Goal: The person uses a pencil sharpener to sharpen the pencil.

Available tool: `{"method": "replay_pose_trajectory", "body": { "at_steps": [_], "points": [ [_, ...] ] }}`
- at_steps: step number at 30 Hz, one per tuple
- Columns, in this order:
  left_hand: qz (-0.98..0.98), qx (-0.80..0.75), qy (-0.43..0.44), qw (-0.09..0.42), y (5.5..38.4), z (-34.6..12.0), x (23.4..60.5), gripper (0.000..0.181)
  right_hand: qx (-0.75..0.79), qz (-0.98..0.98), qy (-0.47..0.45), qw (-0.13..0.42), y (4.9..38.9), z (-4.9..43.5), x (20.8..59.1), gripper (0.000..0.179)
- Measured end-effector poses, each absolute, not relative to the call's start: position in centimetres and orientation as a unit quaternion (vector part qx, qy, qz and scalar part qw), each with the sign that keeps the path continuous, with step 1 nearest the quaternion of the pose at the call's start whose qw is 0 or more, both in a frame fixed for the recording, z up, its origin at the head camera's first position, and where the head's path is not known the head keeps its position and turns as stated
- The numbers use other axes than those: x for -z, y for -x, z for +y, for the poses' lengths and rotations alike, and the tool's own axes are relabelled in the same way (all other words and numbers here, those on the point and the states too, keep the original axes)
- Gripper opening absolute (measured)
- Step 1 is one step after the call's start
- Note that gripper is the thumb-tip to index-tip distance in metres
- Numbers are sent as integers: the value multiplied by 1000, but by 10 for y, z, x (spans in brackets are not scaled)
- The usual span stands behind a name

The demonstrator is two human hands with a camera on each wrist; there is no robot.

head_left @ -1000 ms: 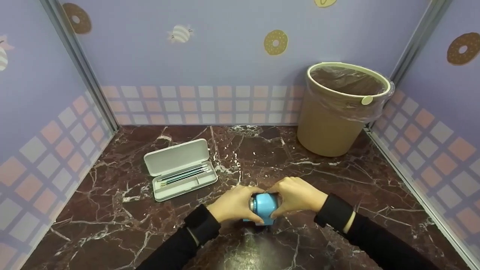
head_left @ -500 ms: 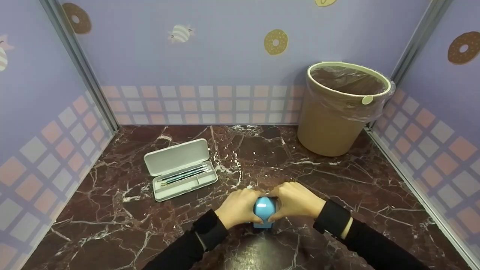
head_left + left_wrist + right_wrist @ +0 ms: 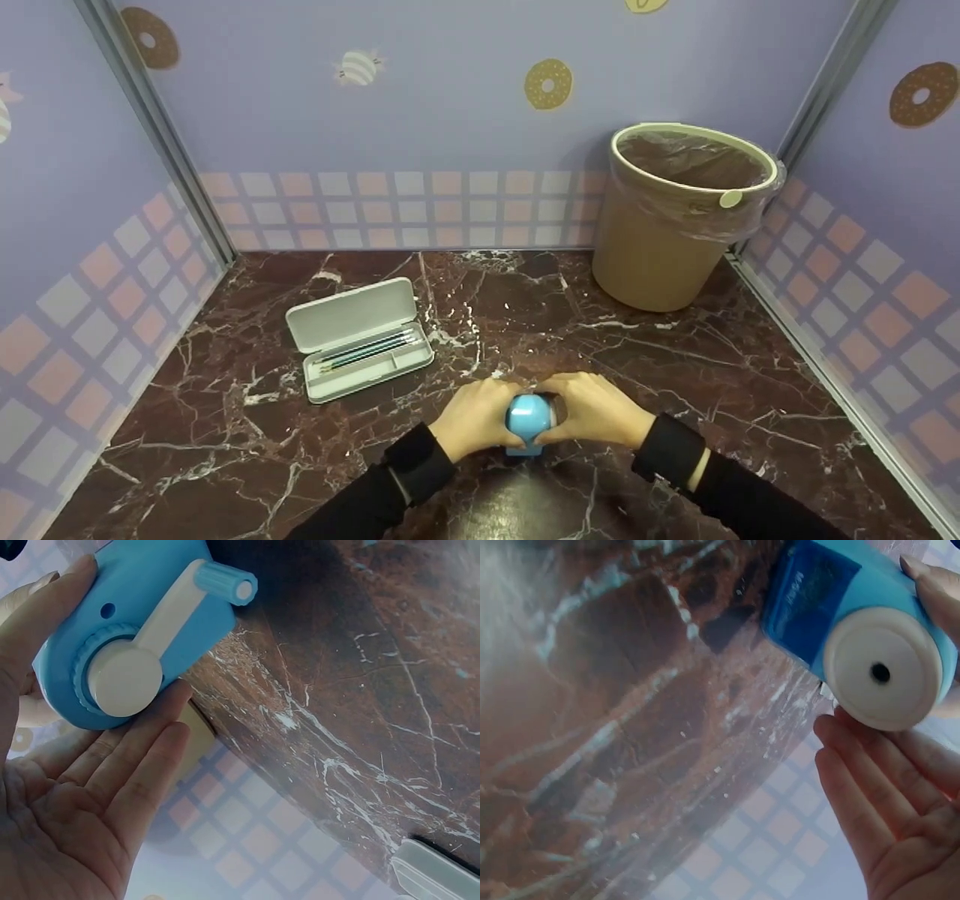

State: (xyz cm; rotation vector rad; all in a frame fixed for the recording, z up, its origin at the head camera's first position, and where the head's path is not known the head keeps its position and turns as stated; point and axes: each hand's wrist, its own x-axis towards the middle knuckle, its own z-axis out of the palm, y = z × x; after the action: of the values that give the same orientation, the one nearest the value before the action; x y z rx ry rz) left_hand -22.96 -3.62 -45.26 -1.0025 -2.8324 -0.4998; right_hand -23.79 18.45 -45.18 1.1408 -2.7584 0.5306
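A blue crank pencil sharpener (image 3: 529, 418) stands on the marbled table at the front middle, between both hands. My left hand (image 3: 476, 418) grips its crank side, thumb near and fingers round the far edge. In the left wrist view, the white crank arm (image 3: 166, 619) ends in a blue knob (image 3: 221, 582). From the other side, my right hand (image 3: 600, 412) holds the sharpener by thumb and fingertips. The right wrist view shows its round white face (image 3: 877, 701) with a dark pencil hole (image 3: 880, 673), beside a translucent blue shavings drawer (image 3: 810, 596).
An open pale pencil case (image 3: 352, 315) lies left of the hands, with several pencils (image 3: 367, 351) inside. A tan waste bin (image 3: 652, 255) lined with a clear bag stands at the back right. Patterned walls (image 3: 420, 112) close off the back and sides.
The sharpener has turned so that its rounded blue top faces me more squarely. My left hand has shifted slightly right with it, and the right hand slightly nearer; little moved in the last half second.
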Motion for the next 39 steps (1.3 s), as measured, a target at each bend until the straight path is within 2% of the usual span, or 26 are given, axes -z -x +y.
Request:
{"method": "replay_pose_trajectory", "body": {
  "at_steps": [4,12,17,23,33,39],
  "points": [
    [-929,159,331,48,230,-37,452,54,-243,-903,-353,29,236,188,461,68],
    [-930,142,334,57,229,-37,452,52,-369,-868,-323,-81,235,194,480,75],
    [-930,145,333,56,230,-36,451,52,-384,-866,-301,-108,237,194,489,73],
    [-931,147,329,51,230,-35,452,52,-402,-863,-279,-124,239,194,496,70],
    [-933,145,326,47,229,-35,451,52,-384,-873,-285,-93,239,195,500,60],
    [-934,142,326,43,228,-34,449,52,-397,-862,-296,-104,241,197,501,55]
  ]
}}
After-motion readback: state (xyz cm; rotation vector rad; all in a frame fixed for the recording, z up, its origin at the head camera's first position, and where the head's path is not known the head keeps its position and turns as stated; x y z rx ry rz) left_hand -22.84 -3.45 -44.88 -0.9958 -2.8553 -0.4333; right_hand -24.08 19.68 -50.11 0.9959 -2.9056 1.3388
